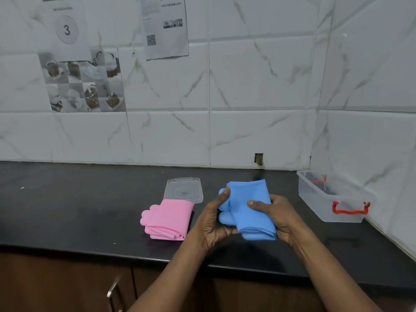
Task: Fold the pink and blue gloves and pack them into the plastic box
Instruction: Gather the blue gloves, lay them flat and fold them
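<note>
At the near edge, two bare forearms are coming up from about 6 o'clock over the brown wooden cabinet front [67, 280] with its metal handle [113, 291], and they are reaching over the black stone counter [67, 221]. The left hand [211, 224] and the right hand [281, 219] are holding together the folded blue rubber gloves [249, 212] just above the counter, a little right of the centre. The left hand is gripping the bundle from its 9 o'clock side, with the thumb pressing on the top near the glove fingers, and the right hand is closing on it from the 3 o'clock side, with the thumb lying across the top and the other fingers hidden under the bundle. Just beside the left hand, at 9 o'clock from the blue bundle, the folded pink rubber gloves [167, 219] are lying flat on the counter, with the rounded finger ends pointing to the left. Behind the pink bundle, at its 12 o'clock, the clear rectangular plastic lid [183, 190] is lying flat, and its near edge seems to be touching or slightly under the pink bundle. Farther away, at 3 o'clock from the hands, the clear plastic box with a red handle [333, 199] is standing open in the corner against the white marble-pattern tiled wall [247, 86]. On this wall, at 11 o'clock, printed paper sheets [67, 30] are hanging, one showing the number 3.
</note>
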The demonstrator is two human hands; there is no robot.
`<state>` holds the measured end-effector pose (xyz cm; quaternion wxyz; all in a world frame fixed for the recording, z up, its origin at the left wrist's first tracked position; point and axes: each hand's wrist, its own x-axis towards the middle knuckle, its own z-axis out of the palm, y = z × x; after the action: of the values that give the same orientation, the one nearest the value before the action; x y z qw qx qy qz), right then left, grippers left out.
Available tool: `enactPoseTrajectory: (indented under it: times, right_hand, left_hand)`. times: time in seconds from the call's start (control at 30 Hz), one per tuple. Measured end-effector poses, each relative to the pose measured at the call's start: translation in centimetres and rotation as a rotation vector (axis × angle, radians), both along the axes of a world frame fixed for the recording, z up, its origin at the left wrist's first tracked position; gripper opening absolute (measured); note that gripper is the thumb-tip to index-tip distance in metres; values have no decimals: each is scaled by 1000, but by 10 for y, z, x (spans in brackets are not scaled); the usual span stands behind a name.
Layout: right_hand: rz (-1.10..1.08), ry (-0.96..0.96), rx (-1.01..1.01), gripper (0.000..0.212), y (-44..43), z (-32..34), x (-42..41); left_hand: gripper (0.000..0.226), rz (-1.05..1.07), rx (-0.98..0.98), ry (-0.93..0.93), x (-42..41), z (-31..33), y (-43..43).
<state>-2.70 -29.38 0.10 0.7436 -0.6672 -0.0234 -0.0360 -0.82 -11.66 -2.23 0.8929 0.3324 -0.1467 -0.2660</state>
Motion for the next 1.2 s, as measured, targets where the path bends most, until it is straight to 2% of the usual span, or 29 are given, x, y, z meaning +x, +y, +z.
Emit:
enactPoseTrajectory:
  times: [0.13, 0.27, 0.33, 0.4, 0.47, 0.57, 0.7, 0.8, 1.0, 1.07, 1.13, 1.2]
  right_hand:
    - [-79, -68, -55, 34, 29, -14, -1]
    - [79, -30, -38, 63, 45, -24, 5]
    - [57, -16, -163, 68, 40, -33, 7]
    - [-40, -12, -304, 64, 33, -50, 9]
    - [-155, -3, -323, 50, 28, -62, 11]
    - [-213, -32, -411, 39, 30, -63, 9]
    - [-233, -55, -455, 38, 30, -62, 8]
    - [-223, -48, -455, 39, 30, -61, 7]
    - [-240, -52, -469, 37, 30, -64, 9]
    - [-242, -53, -477, 35, 30, -65, 10]
    - [-244, -59, -491, 34, 30, -65, 10]
    - [-254, -74, -513, 32, 30, -65, 10]
  left_hand:
    - [49, 259, 423, -88, 4, 2, 14]
    - [46, 349, 497, -118, 15, 24, 59]
    - [44, 351, 523, -90, 25, 42, 96]
    - [38, 350, 594, -43, 37, 57, 137]
    - [36, 372, 700, -1, 47, 67, 168]
    - [33, 389, 868, 93, 53, 64, 191]
    - [41, 342, 919, 199, 53, 41, 195]
    - [48, 330, 921, 208, 54, 36, 192]
    - [20, 344, 917, 117, 55, 57, 183]
    - [27, 326, 964, 139, 52, 54, 181]
    - [44, 324, 1046, 157, 50, 47, 181]
    - [58, 397, 1190, 122, 46, 47, 180]
